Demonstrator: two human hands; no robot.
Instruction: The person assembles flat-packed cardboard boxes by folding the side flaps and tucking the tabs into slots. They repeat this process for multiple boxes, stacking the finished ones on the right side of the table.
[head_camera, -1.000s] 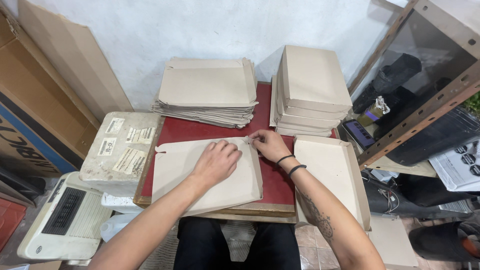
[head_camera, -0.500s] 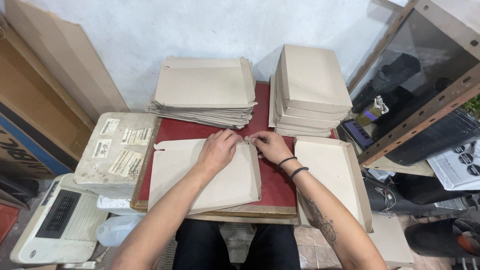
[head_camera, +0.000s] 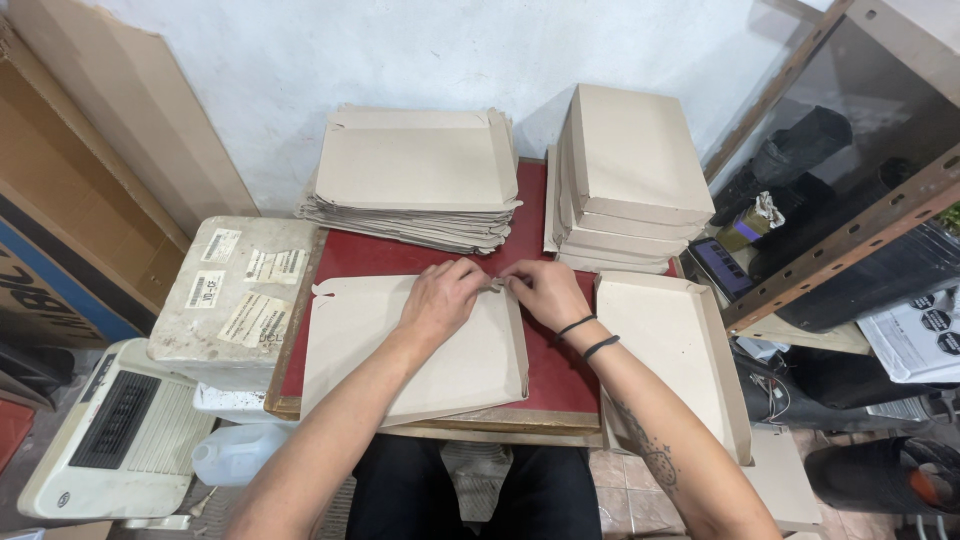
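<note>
A flat beige cardboard box blank (head_camera: 400, 350) lies on the red table top (head_camera: 565, 370) in front of me. My left hand (head_camera: 440, 300) rests on its upper right part, fingers pinching the top right corner flap. My right hand (head_camera: 540, 292), with two black bands on the wrist, meets it at that same corner and pinches the flap too. The right side wall of the blank stands folded up.
A pile of flat blanks (head_camera: 415, 175) lies at the back. Folded boxes (head_camera: 630, 170) are stacked at the back right. An open folded tray (head_camera: 665, 350) sits to the right. A white foam box (head_camera: 235, 300) stands left, metal shelving (head_camera: 850, 230) right.
Both hands have drawn closer together at the blank's top right corner. The view has shifted slightly; the blank stays in place.
</note>
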